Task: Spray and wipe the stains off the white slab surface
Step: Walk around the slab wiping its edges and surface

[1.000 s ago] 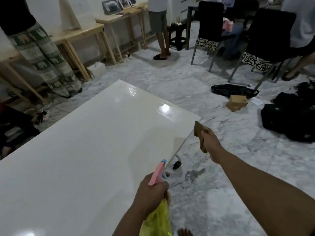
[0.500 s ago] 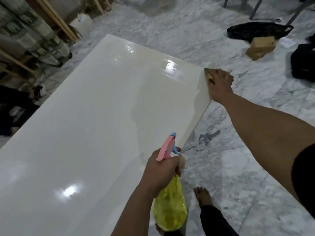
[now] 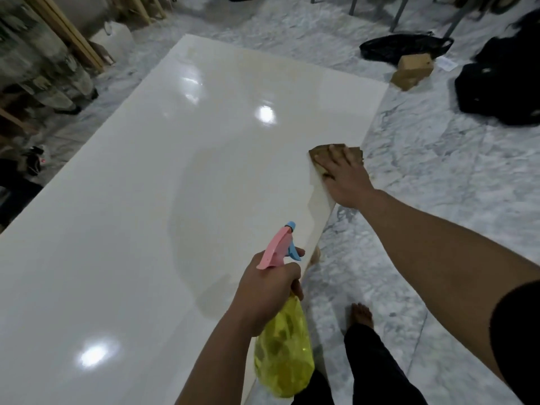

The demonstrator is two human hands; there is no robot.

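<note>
A right hand (image 3: 346,178), fingers spread, presses a brown cloth (image 3: 320,159), largely hidden beneath the palm, flat at the right edge of the glossy white slab (image 3: 175,185). The left hand (image 3: 263,299) grips a translucent yellow spray bottle (image 3: 283,355) with a pink trigger head, fingers curled around its neck.

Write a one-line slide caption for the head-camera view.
Right hand presses a brown cloth on the glossy white slab edge; left hand grips a yellow spray bottle with pink trigger head.
</note>
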